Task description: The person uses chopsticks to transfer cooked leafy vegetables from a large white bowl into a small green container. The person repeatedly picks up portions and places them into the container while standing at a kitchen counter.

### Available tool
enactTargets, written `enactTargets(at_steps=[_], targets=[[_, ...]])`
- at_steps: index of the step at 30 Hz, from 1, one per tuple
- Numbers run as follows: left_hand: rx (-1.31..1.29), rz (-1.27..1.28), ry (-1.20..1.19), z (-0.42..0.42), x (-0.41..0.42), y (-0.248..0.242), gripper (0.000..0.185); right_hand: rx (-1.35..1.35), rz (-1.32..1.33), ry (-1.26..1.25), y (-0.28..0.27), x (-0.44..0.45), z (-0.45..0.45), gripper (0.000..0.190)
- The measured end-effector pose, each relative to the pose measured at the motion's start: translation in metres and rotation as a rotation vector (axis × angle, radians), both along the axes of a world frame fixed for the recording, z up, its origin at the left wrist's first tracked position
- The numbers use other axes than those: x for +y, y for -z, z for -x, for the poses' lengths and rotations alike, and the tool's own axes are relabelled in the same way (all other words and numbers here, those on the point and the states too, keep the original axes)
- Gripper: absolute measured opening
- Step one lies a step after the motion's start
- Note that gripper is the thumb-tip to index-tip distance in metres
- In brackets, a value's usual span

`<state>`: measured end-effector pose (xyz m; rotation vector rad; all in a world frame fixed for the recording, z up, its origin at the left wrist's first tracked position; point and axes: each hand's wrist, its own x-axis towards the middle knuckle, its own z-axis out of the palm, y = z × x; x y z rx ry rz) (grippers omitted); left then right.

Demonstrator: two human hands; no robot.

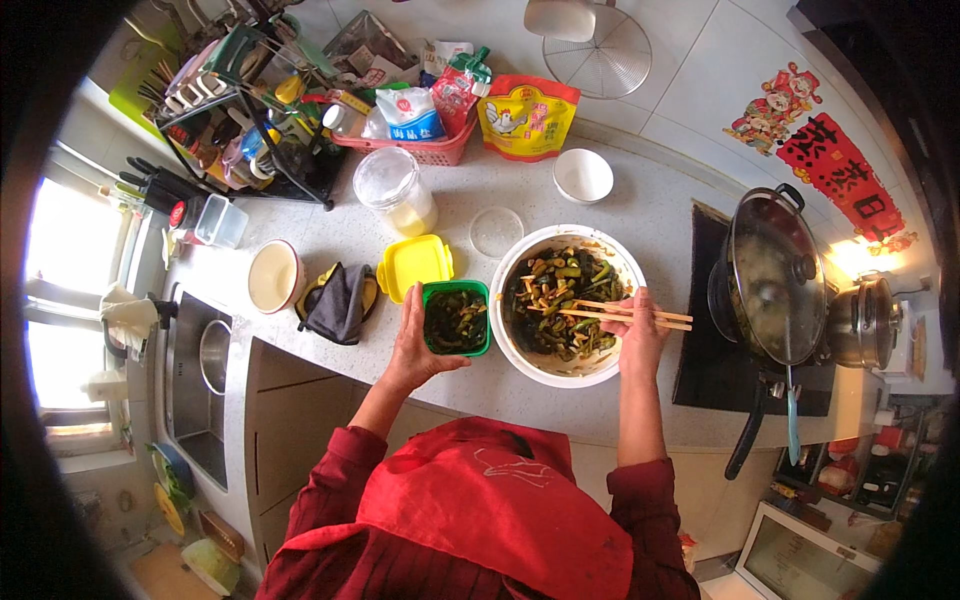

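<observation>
My left hand (414,346) grips a square green plastic container (487,319) by its left side and near corner. Dark, saucy chopped vegetables (455,319) fill much of it. Just to its right stands a large white bowl (631,262) with sauce-smeared inner walls. It holds a mix of cut green vegetables (566,281) and pale pieces. Over the bowl's right rim, my right hand (637,330) holds a pair of wooden chopsticks (600,309), their tips down in the vegetables. Behind the green container lies a yellow plastic lid (416,264).
A lidded wok (776,277) sits on the black cooktop (694,360) at right, its long handle jutting forward. A clear jar (397,191), a round clear lid (496,232) and a small white bowl (583,178) stand behind. Leftward are oven mitts (341,304), a cream bowl (274,277) and the sink (199,420).
</observation>
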<state>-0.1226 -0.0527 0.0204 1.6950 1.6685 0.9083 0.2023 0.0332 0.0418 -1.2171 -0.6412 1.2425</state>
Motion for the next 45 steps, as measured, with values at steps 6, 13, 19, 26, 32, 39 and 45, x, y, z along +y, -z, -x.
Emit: enactTargets(at_steps=[6, 13, 19, 26, 32, 39, 45], targets=[[0.017, -0.006, -0.001, 0.000, 0.000, 0.001, 0.141, 0.020, -0.029, 0.034, -0.011, 0.001, -0.011, 0.036], [-0.010, -0.032, 0.004, 0.003, -0.002, 0.006, 0.140, 0.006, -0.080, 0.048, -0.033, 0.002, -0.018, 0.037], [-0.048, -0.054, -0.029, 0.002, -0.002, 0.012, 0.142, -0.001, -0.193, -0.171, -0.069, -0.006, 0.013, 0.036], [-0.138, -0.054, -0.088, -0.004, -0.005, 0.015, 0.141, -0.289, -0.231, -0.628, -0.058, -0.020, 0.108, 0.026], [-0.207, -0.053, -0.118, -0.003, -0.011, 0.016, 0.140, -0.248, -0.242, -0.594, -0.061, -0.021, 0.117, 0.027], [-0.125, -0.082, -0.085, -0.002, -0.008, 0.016, 0.138, -0.214, -0.153, -0.566, -0.014, -0.016, 0.126, 0.025], [-0.126, -0.095, -0.078, -0.002, -0.008, 0.017, 0.136, -0.281, -0.124, -0.546, -0.028, -0.022, 0.122, 0.029]])
